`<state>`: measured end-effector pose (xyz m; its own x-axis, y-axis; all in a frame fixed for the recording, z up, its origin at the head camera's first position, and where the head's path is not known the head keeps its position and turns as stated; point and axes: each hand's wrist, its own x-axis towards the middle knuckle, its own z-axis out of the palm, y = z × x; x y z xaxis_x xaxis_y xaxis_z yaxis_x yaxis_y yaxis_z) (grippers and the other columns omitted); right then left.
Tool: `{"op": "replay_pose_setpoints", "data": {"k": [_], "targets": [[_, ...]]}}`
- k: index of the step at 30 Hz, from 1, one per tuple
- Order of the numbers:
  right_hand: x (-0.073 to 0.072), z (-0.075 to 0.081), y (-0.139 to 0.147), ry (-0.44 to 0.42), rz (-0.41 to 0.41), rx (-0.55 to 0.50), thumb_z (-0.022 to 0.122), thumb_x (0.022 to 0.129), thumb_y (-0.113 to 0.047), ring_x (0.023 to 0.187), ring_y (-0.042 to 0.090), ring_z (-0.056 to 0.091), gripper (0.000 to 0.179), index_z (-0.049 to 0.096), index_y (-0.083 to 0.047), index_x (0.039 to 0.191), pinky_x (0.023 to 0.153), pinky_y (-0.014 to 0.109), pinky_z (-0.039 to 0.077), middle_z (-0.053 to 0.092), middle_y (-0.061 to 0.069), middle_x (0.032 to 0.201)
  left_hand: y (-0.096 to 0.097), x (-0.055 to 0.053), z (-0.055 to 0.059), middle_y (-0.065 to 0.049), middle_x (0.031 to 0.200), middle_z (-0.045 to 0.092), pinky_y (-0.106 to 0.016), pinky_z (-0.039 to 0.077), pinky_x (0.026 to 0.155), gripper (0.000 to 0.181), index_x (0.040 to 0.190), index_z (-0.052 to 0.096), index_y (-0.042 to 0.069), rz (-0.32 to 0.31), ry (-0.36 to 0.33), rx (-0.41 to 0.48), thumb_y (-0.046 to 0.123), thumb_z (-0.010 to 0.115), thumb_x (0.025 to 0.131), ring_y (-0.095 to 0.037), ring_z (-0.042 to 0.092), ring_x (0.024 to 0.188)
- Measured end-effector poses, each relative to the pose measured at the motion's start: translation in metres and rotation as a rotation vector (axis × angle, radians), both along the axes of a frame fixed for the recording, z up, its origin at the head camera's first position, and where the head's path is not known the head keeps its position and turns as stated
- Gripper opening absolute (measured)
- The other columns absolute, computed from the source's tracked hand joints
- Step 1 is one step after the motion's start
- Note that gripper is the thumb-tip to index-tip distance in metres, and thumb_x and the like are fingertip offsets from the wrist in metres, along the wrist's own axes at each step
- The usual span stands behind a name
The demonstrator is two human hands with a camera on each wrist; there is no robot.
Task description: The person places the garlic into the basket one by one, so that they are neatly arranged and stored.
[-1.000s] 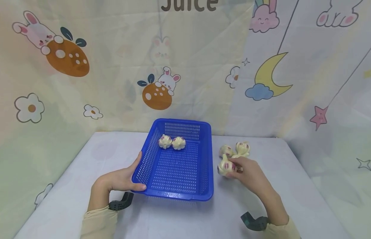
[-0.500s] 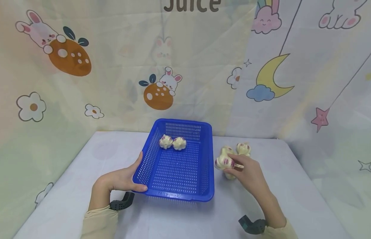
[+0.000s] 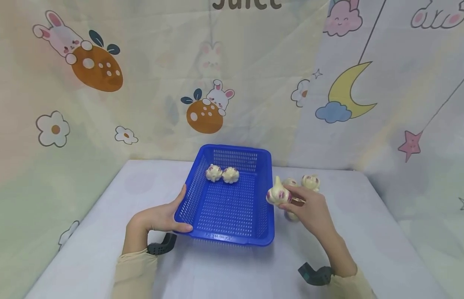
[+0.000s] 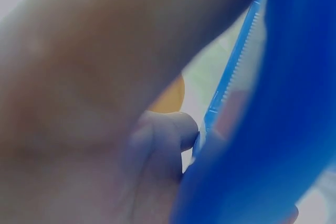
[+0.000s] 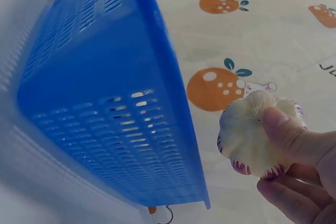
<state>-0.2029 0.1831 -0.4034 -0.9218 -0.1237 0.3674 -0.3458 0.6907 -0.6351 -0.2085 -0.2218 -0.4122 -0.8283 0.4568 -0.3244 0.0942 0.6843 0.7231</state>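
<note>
My left hand (image 3: 160, 216) grips the front left corner of the blue plastic basket (image 3: 228, 207), the thumb on its rim. In the left wrist view the hand and the basket's side (image 4: 294, 93) are blurred. Two garlic bulbs (image 3: 230, 175) lie side by side inside, towards the back left. My right hand (image 3: 313, 209) pinches another garlic bulb (image 3: 278, 193) by the basket's right rim. The right wrist view shows that held bulb (image 5: 254, 135) between thumb and fingers, apart from the basket wall (image 5: 105, 93).
Beyond and beneath the right hand, several garlic bulbs (image 3: 310, 182) sit on the white tabletop (image 3: 235, 274), partly hidden by the hand and the held bulb. A printed cloth (image 3: 254, 83) hangs behind the table and at both sides.
The right hand has lifted its garlic bulb off the table and brought it left to the basket's right rim. Left hand still holds the basket; the head view has shifted slightly.
</note>
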Motion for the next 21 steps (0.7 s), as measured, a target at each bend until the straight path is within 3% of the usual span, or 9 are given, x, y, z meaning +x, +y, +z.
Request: {"op": "replay_pose_setpoints", "data": {"k": [4,9,15,21], "targets": [[-0.006,0.008,-0.005,-0.016,0.031,-0.044,0.082,0.071,-0.02,0.093,0.028,0.071,0.052,0.067,-0.007,0.118,0.072,0.027,0.057,0.071,0.014,0.108,0.0,0.0,0.001,-0.019,0.159,-0.008,-0.06,0.022,0.112,0.13,0.147,-0.029,0.019,0.006,0.002,-0.014,0.055,0.073,0.074,-0.042,0.016,0.144],[-0.021,0.019,-0.017,-0.107,0.059,-0.103,0.081,0.073,-0.025,0.096,0.027,0.07,0.053,0.065,-0.01,0.121,0.073,0.029,0.057,0.07,0.013,0.112,-0.002,-0.002,0.001,-0.018,0.159,-0.007,-0.059,0.022,0.112,0.129,0.146,-0.029,0.02,0.003,0.014,-0.025,0.055,0.073,0.074,-0.041,0.017,0.144],[-0.046,0.031,-0.041,-0.184,0.061,-0.11,0.08,0.073,-0.035,0.107,0.025,0.066,0.057,0.065,-0.017,0.124,0.083,0.037,0.056,0.068,0.008,0.118,-0.002,-0.001,0.002,-0.018,0.159,-0.008,-0.059,0.021,0.113,0.13,0.146,-0.029,0.02,0.007,0.005,-0.029,0.056,0.073,0.074,-0.042,0.016,0.144],[-0.072,0.038,-0.066,-0.222,0.092,-0.133,0.082,0.072,-0.034,0.112,0.025,0.064,0.055,0.065,-0.017,0.122,0.088,0.04,0.054,0.069,0.007,0.117,0.001,0.001,0.003,-0.018,0.159,-0.008,-0.057,0.02,0.114,0.129,0.147,-0.027,0.018,0.007,0.001,-0.018,0.055,0.073,0.074,-0.041,0.016,0.144]]}}
